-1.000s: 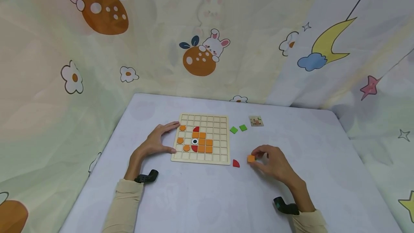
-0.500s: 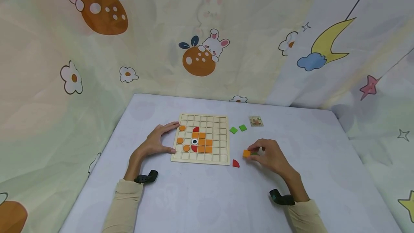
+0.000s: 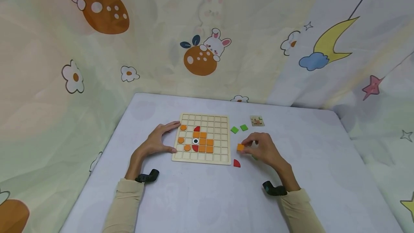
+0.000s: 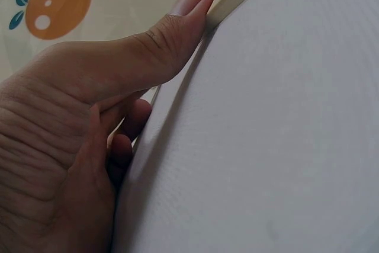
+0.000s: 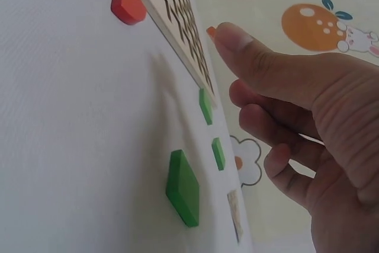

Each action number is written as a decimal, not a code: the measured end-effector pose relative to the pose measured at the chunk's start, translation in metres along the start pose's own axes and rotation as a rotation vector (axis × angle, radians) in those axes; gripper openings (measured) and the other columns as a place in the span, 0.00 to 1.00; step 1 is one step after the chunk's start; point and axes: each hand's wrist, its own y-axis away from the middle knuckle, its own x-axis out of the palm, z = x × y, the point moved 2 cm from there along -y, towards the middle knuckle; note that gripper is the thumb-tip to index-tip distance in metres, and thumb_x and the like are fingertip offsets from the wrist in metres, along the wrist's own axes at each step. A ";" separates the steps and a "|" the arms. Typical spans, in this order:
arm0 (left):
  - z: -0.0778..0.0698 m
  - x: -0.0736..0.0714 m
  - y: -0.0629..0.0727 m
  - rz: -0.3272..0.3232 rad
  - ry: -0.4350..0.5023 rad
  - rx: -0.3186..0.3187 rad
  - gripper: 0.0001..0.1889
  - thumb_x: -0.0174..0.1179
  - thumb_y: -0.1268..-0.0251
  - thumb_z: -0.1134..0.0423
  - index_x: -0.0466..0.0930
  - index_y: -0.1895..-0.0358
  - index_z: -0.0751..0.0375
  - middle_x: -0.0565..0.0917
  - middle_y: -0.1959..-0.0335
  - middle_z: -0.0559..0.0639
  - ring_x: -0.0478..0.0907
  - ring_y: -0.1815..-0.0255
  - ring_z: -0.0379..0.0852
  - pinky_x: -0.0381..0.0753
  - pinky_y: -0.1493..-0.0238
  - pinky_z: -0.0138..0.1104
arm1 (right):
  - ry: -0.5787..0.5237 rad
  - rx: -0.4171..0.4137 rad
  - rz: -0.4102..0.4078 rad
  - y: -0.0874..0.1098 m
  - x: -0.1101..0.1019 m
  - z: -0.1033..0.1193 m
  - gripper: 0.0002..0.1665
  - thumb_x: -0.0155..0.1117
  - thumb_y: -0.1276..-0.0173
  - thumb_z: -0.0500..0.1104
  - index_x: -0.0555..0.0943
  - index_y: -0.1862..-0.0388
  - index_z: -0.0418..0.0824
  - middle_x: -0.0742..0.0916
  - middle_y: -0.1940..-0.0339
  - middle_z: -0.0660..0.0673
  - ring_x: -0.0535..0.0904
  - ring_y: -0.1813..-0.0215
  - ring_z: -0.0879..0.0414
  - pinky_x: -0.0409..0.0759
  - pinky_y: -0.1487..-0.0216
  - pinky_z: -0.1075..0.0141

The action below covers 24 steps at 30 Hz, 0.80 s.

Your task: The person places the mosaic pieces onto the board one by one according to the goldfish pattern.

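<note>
A square wooden grid board lies on the table, bearing orange squares, orange discs, red quarter-circles and an eye tile. Along its left edge, my left hand touches it with outstretched fingers and the thumb near the front corner. My right hand pinches an orange square tile between thumb and fingers, just off the board's right side. Only a corner of that tile shows past the thumb in the right wrist view. Below this hand lies a green diamond-shaped tile, mostly hidden in the head view.
A red quarter-circle piece lies off the board's front right corner. Two green tiles rest beyond the right hand, with a small pattern card behind them. A printed cloth hangs behind the white table.
My right hand has moved left and away from me with the orange square tile, toward the board, uncovering part of the green tile. The left hand stays at the board's edge.
</note>
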 end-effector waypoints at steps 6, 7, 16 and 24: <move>0.001 0.001 -0.001 -0.001 -0.009 -0.006 0.59 0.88 0.57 0.45 0.69 0.15 0.41 0.66 0.12 0.46 0.67 0.23 0.56 0.67 0.22 0.66 | -0.057 -0.006 0.007 -0.010 0.007 -0.002 0.15 0.91 0.46 0.38 0.95 0.60 0.45 0.94 0.64 0.52 0.83 0.60 0.57 0.78 0.55 0.59; 0.001 0.001 0.000 -0.001 -0.009 -0.006 0.59 0.88 0.57 0.45 0.69 0.15 0.41 0.67 0.12 0.47 0.67 0.23 0.56 0.67 0.22 0.66 | -0.063 -0.004 0.011 -0.012 0.008 -0.002 0.15 0.90 0.45 0.37 0.95 0.60 0.45 0.94 0.64 0.52 0.83 0.60 0.57 0.77 0.55 0.60; 0.001 0.001 -0.001 -0.002 -0.004 0.008 0.58 0.88 0.57 0.47 0.69 0.16 0.42 0.67 0.12 0.48 0.68 0.25 0.56 0.68 0.24 0.65 | -0.107 0.026 0.042 -0.032 0.020 0.002 0.14 0.90 0.45 0.37 0.96 0.59 0.41 0.93 0.68 0.52 0.81 0.64 0.57 0.74 0.57 0.66; 0.003 0.000 -0.002 -0.004 -0.006 0.019 0.59 0.89 0.58 0.45 0.70 0.16 0.41 0.67 0.12 0.46 0.69 0.27 0.53 0.68 0.25 0.60 | -0.125 -0.040 0.042 -0.051 0.032 0.001 0.14 0.91 0.47 0.38 0.96 0.62 0.42 0.92 0.70 0.52 0.80 0.67 0.59 0.73 0.61 0.68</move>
